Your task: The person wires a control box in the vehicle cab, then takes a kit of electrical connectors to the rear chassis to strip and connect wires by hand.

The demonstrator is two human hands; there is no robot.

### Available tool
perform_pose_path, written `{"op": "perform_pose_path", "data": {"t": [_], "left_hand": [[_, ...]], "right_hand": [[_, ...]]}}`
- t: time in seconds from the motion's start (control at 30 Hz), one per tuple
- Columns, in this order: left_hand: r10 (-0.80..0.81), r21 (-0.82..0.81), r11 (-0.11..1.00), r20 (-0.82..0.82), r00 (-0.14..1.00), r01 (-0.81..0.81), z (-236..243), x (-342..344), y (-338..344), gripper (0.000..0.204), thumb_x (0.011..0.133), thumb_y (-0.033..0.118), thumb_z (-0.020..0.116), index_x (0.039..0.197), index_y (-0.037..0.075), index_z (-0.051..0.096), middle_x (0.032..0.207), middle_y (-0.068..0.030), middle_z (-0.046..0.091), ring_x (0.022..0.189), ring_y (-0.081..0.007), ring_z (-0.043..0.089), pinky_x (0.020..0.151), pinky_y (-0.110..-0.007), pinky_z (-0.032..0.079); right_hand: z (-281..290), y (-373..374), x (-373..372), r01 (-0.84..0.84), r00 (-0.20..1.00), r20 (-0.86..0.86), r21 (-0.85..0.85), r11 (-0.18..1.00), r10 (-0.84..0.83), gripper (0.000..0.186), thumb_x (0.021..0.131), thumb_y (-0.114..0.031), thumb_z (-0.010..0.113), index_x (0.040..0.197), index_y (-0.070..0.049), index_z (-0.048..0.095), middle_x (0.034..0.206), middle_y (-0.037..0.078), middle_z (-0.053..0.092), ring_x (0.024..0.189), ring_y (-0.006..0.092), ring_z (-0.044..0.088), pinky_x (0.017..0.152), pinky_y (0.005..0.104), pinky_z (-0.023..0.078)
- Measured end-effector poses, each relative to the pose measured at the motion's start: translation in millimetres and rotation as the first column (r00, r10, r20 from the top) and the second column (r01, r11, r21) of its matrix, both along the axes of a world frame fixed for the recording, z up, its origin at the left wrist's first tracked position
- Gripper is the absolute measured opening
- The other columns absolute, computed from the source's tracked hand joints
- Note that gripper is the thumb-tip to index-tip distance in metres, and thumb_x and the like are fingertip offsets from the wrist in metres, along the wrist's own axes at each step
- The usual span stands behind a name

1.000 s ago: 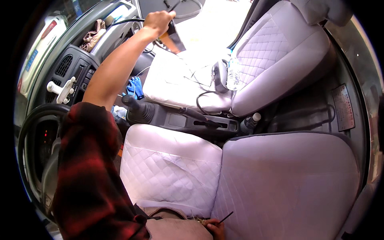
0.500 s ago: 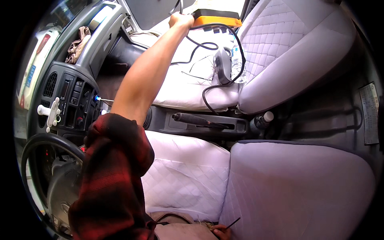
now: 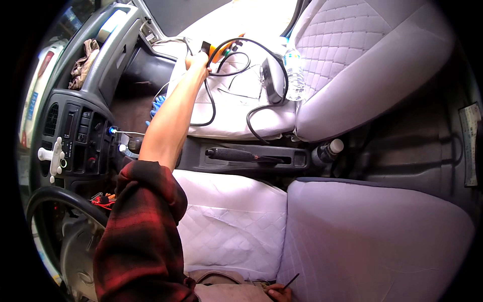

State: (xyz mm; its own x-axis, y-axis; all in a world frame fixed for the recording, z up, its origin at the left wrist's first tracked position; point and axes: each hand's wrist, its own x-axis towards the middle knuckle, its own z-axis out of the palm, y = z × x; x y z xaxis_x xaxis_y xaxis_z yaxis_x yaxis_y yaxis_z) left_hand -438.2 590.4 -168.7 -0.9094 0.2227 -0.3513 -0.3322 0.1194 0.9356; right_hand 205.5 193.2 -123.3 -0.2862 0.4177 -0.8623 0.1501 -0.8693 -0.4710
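Observation:
My left hand (image 3: 197, 62) reaches onto the far white seat (image 3: 241, 120), closed on an orange-and-black device (image 3: 216, 52) that is partly hidden behind the hand and cable loops. A black cable (image 3: 214, 106) loops around it and across the cushion. To its right lie a grey-and-black item (image 3: 272, 79) and a clear plastic bottle (image 3: 294, 74) against the backrest. Blue gloves (image 3: 157, 104) show partly behind my forearm. At the bottom edge, my right hand (image 3: 277, 293) is closed on a thin dark rod (image 3: 291, 282), beside the near seat.
The steering wheel (image 3: 65, 195) and dashboard with a white mount (image 3: 52, 156) are on the left. A handbrake (image 3: 226, 156) and a dark bottle with a pale cap (image 3: 327, 153) sit between the seats. A crumpled cloth (image 3: 83, 63) lies atop the dashboard.
My left hand swung the orange-and-black device rightward, then brought it back left and down onto the far seat, among the cable loops. My right hand stays low with the rod.

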Motion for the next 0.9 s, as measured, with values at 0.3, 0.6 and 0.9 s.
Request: {"op": "perform_pose_path", "data": {"t": [0.3, 0.6, 0.9], "left_hand": [[-0.176, -0.247, 0.959, -0.135, 0.975, 0.139, -88, -16, -59, 0.022, 0.074, 0.003, 0.073, 0.091, 0.001, 0.058, 0.071, -0.0080, 0.060, 0.053, -0.0200, 0.058, 0.041, -0.031, 0.046], [-0.429, -0.773, 0.633, -0.301, 0.852, 0.046, 33, 57, -117, 0.038, 0.074, 0.014, 0.074, 0.104, -0.002, 0.056, 0.093, -0.0167, 0.057, 0.079, -0.0272, 0.060, 0.066, -0.038, 0.049], [-0.171, -0.282, 0.956, -0.761, 0.625, -0.081, 102, 259, -236, 0.039, 0.078, 0.015, 0.060, 0.114, 0.000, 0.055, 0.114, -0.0194, 0.050, 0.100, -0.0351, 0.056, 0.089, -0.045, 0.046]], "right_hand": [[-7, -7, 5, -0.020, 0.999, -0.047, 0.012, 1.000, 0.020, 0.023, 0.080, -0.019, 0.070, 0.096, -0.002, 0.069, 0.086, 0.005, 0.067, 0.078, 0.0140, 0.060, 0.072, 0.0298, 0.048], [-33, -37, 29, 0.030, 0.997, -0.075, 0.180, 0.983, -0.016, 0.020, 0.084, -0.017, 0.069, 0.096, -0.001, 0.068, 0.081, 0.003, 0.066, 0.072, 0.0110, 0.059, 0.064, 0.0259, 0.046], [16, -76, -2, -0.106, 0.937, 0.296, 0.744, 0.659, -0.184, 0.013, 0.087, -0.011, 0.069, 0.086, 0.001, 0.065, 0.063, -0.007, 0.043, 0.059, 0.0039, 0.037, 0.052, 0.0223, 0.031]]}}
